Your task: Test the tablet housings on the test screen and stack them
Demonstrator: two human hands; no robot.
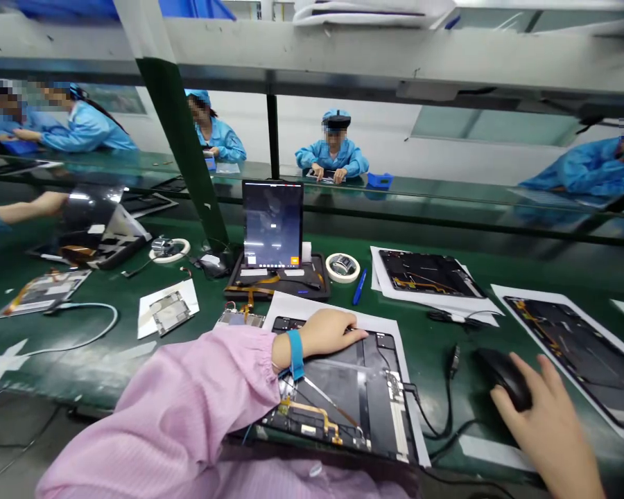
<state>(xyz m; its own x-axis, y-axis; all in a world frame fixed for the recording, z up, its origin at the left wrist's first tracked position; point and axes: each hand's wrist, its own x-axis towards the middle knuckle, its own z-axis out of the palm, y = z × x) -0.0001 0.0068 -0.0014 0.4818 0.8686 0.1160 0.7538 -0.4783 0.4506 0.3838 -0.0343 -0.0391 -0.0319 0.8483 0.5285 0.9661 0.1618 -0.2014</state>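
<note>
An opened tablet (338, 395), its inner boards and flex cables exposed, lies on white paper in front of me. My left hand (325, 334) reaches across it and grips its far edge; the thumb stretches along the inner side, and the other fingertips are mostly hidden. A blue band circles that wrist. At the right, my right hand (546, 409) is around a black computer mouse (504, 378), thumb on its left side. A black cable (416, 395) runs to the tablet's right edge. Behind the tablet, a lit screen (273, 225) stands upright on a black tray (319, 277).
More opened tablets (431, 274) lie on paper at the right. A tape roll (342, 267) and a blue pen (360, 287) sit behind my work. Circuit boards (170, 312) and a white cable (109, 319) are leftward. A co-worker's arm (26, 208) reaches in; a green post (187, 152) rises behind.
</note>
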